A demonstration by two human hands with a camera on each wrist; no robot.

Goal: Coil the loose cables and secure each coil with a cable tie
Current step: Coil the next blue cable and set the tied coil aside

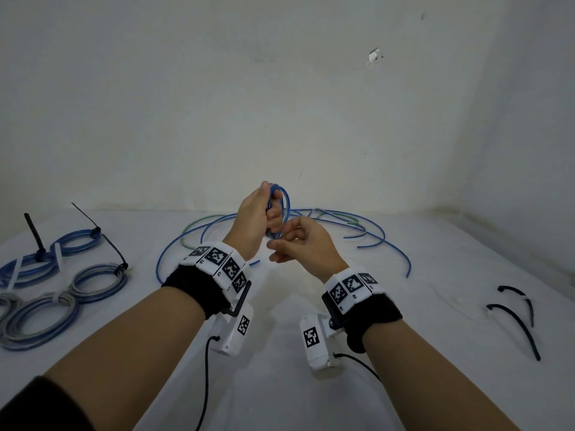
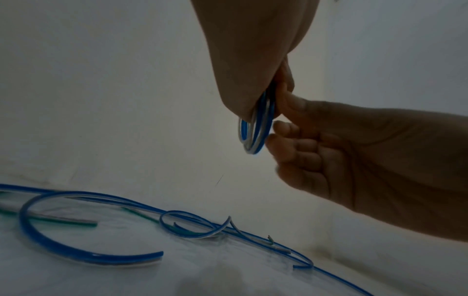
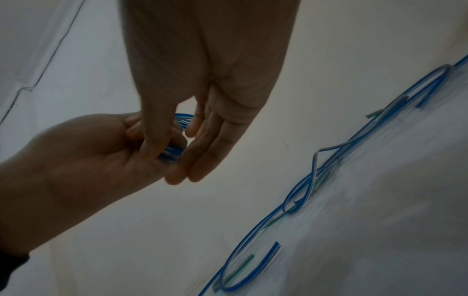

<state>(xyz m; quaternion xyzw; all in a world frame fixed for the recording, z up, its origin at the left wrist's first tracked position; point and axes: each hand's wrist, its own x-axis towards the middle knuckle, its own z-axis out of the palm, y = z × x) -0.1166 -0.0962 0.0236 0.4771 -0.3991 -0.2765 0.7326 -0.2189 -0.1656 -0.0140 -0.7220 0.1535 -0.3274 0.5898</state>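
My left hand (image 1: 268, 206) holds a small blue cable coil (image 1: 286, 200) upright above the white table, thumb on top and fingers curled through the loop. Just to the right and lower, my right hand (image 1: 278, 244) has its thumb and fingertips on the coil's lower part (image 3: 172, 154). The left wrist view shows the blue-and-white loops (image 2: 255, 132) hanging below my left palm, with the right fingertips (image 2: 278, 125) against them. Loose blue and green cables (image 1: 367, 234) lie on the table behind my hands. Two black cable ties (image 1: 522, 328) lie at the right.
Several tied coils sit at the left: blue ones (image 1: 81, 241) and grey-blue ones (image 1: 99, 281), with black tie tails (image 1: 34, 231) sticking up. A long blue cable (image 1: 161, 262) arcs in front of the left wrist. A pale wall (image 1: 280, 104) stands close behind the table.
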